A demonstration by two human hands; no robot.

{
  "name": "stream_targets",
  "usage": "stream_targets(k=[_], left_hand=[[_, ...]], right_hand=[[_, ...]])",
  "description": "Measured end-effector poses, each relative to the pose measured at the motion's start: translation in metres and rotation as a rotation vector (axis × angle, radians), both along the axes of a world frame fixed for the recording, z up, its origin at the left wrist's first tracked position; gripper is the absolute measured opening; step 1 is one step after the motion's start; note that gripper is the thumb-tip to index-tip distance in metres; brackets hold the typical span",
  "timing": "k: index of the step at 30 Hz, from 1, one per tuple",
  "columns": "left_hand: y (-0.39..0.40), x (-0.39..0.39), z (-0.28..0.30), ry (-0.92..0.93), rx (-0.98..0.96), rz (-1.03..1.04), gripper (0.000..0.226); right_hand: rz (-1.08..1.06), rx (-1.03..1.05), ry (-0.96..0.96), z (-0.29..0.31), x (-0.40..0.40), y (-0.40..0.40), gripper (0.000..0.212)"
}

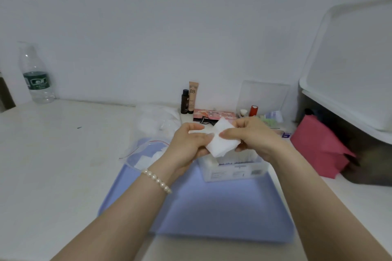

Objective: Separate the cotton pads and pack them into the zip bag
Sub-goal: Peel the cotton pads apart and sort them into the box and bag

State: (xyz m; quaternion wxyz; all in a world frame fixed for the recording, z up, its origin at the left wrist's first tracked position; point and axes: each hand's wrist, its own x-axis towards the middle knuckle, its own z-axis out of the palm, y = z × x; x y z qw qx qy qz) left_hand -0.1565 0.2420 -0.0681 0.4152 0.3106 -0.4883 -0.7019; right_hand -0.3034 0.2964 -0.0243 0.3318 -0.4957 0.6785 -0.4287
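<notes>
- Two hands meet above a pale blue plastic tray: my left hand, with a pearl bracelet on the wrist, and my right hand.
- Both pinch a small stack of white square cotton pads, fingers curled round its edges, thumbs on top as if to peel one off.
- Below the stack, a clear rectangular box of cotton pads sits on the tray and looks far from emptied.
- On the tray's left corner lies the clear plastic zip bag with a red seal line, open, with a few white pads already inside.
- Judging by this, packing is under way but mostly unfinished.
</notes>
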Motion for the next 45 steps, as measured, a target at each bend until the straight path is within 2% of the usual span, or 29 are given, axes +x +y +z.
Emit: stream_targets(k=[2, 5, 8, 11, 13, 16, 18, 21, 25, 28, 32, 36, 42, 45], left_hand=[[-0.003, -0.002, -0.002, -0.053, -0.061, 0.075, 0.014], [-0.007, -0.001, -0.012, -0.231, -0.224, 0.137, 0.015], [-0.011, 0.002, -0.024, -0.435, -0.392, 0.15, 0.024], [-0.013, 0.001, -0.032, -0.502, -0.46, 0.156, 0.027], [-0.013, -0.001, -0.034, -0.526, -0.492, 0.164, 0.027], [-0.014, -0.002, -0.035, -0.528, -0.504, 0.149, 0.025], [-0.016, -0.002, -0.036, -0.541, -0.524, 0.138, 0.023], [-0.016, -0.003, -0.039, -0.582, -0.585, 0.111, 0.019], [-0.013, -0.007, -0.042, -0.617, -0.613, 0.086, 0.02], [-0.012, -0.008, -0.044, -0.64, -0.622, 0.083, 0.019], [-0.009, -0.007, -0.046, -0.651, -0.628, 0.088, 0.015], [-0.01, -0.008, -0.049, -0.668, -0.63, 0.085, 0.014], [-0.007, -0.011, -0.055, -0.727, -0.697, 0.066, 0.019], [-0.005, -0.013, -0.055, -0.788, -0.758, 0.066, 0.03]], right_hand=[[-0.095, -0.024, -0.036, 0.002, -0.006, -0.004, 0.011], [-0.213, -0.055, 0.122, -0.005, -0.022, -0.007, 0.04], [-0.229, -0.009, 0.209, -0.021, -0.032, -0.006, 0.05], [-0.199, 0.051, 0.285, -0.035, -0.034, -0.009, 0.045], [-0.174, 0.064, 0.297, -0.038, -0.034, -0.012, 0.033], [-0.082, 0.01, 0.347, -0.033, -0.038, -0.015, 0.021], [0.026, 0.004, 0.415, -0.025, -0.04, -0.014, 0.032], [0.156, 0.053, 0.616, -0.019, -0.041, -0.015, 0.062], [0.183, 0.204, 0.753, -0.02, -0.038, -0.019, 0.066], [0.167, 0.321, 0.711, -0.023, -0.036, -0.021, 0.059], [0.153, 0.367, 0.665, -0.016, -0.034, -0.029, 0.051], [0.102, 0.405, 0.571, -0.004, -0.026, -0.032, 0.027], [0.058, 0.251, 0.49, -0.014, -0.026, -0.032, 0.026], [0.113, 0.297, 0.413, -0.015, -0.029, -0.029, 0.02]])
